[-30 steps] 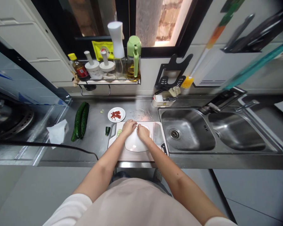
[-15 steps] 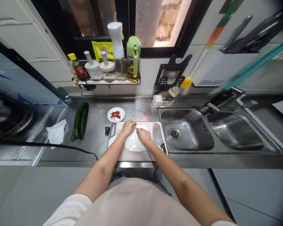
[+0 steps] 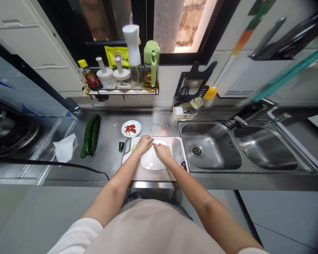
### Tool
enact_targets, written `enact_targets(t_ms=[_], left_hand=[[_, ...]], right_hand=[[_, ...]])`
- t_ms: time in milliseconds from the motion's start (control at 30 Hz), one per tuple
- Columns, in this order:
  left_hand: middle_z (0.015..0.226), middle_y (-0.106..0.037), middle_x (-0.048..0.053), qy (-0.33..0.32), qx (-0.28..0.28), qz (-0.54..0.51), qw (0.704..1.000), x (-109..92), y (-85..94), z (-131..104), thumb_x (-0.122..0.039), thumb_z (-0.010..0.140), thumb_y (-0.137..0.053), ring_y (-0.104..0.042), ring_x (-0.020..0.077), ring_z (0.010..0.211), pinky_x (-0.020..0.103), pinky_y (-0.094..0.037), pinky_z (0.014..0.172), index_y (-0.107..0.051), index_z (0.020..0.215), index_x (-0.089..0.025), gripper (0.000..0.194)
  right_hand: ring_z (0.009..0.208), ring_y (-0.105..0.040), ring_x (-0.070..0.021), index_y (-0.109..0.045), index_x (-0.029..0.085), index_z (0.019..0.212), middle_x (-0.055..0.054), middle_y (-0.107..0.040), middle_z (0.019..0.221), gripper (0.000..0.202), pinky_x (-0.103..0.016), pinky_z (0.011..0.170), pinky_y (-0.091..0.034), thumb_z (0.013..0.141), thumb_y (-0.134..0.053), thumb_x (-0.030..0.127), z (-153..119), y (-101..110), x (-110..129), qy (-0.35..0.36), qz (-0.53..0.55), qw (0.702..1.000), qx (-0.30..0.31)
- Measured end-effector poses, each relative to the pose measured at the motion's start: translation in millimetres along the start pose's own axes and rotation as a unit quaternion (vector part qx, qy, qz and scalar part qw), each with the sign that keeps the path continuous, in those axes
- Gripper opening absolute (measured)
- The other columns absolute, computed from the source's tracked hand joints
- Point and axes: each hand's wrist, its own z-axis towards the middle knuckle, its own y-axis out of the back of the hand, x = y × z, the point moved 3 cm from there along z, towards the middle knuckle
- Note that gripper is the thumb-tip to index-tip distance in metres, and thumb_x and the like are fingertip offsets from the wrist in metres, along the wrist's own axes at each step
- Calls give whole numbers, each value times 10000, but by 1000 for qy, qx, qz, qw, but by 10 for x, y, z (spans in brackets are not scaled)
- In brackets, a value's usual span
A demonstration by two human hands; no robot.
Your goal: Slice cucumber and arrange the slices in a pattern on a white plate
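Observation:
A white squarish plate (image 3: 151, 163) rests on the cutting board (image 3: 145, 175) in front of me. Over the plate's far part, my left hand (image 3: 143, 144) has its fingers bent and drawn together. My right hand (image 3: 162, 151) is beside it, fingers curled, the fingertips of both hands nearly meeting. Whatever lies between the fingertips is too small to make out. Pale green cucumber slices (image 3: 134, 148) lie on the board left of the plate, partly behind my left wrist. A black knife handle (image 3: 183, 165) shows at the board's right edge.
Two whole cucumbers (image 3: 91, 135) and a cut cucumber end (image 3: 121, 146) lie left of the board. Behind it stands a small white dish (image 3: 123, 132) with chopped red bits. A double sink (image 3: 212, 144) is on the right; a bottle rack (image 3: 122, 92) hangs above.
The view has shifted very slightly. Both hands stay over the plate with almost no visible movement.

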Motion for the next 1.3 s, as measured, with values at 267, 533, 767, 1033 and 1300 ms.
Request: enact_targets(t_ms=[267, 533, 767, 1033, 1300], left_hand=[[935, -585, 82, 6, -6, -9, 1000, -32, 14, -1, -257, 859, -538, -520, 218, 947, 342, -427, 860, -675, 1016, -198, 217], [909, -603, 57, 83, -101, -83, 988, 7, 159, -91, -254, 860, -538, -554, 186, 905, 307, -439, 844, -670, 1007, -192, 207], [905, -645, 47, 142, -165, -111, 970, 42, 322, -379, -263, 848, -542, -574, 163, 842, 284, -443, 822, -681, 966, -185, 198], [859, -646, 50, 255, -219, -123, 934, 221, 520, -837, -294, 835, -514, -575, 152, 746, 270, -456, 757, -681, 958, -183, 235], [737, -615, 9, 395, -101, -60, 911, 280, 450, -1448, -420, 773, -584, -570, 157, 697, 245, -391, 639, -610, 808, -206, 219]], right_hand=[[908, -614, -202, -447, 232, 1313, -120, -625, 1058, 416, -298, 770, -415, 985, -203, 307, -14, 41, 21, 6, -1, 1000, -11], [938, -596, -204, -494, 232, 1241, -111, -621, 1099, 364, -288, 771, -402, 972, -254, 286, 13, 130, -20, -11, 20, 1000, -19], [922, -595, -205, -480, 247, 1277, -113, -623, 1083, 378, -284, 757, -392, 959, -275, 254, 45, 128, -17, 14, 8, 1000, -4], [965, -583, -206, -453, 245, 1325, -124, -611, 1118, 414, -284, 785, -388, 949, -282, 224, 37, 116, -9, 12, -10, 1000, 17], [929, -593, -206, -468, 233, 1296, -113, -629, 1085, 389, -287, 764, -389, 944, -305, 212, 47, 119, -8, 21, 3, 1000, -4]])
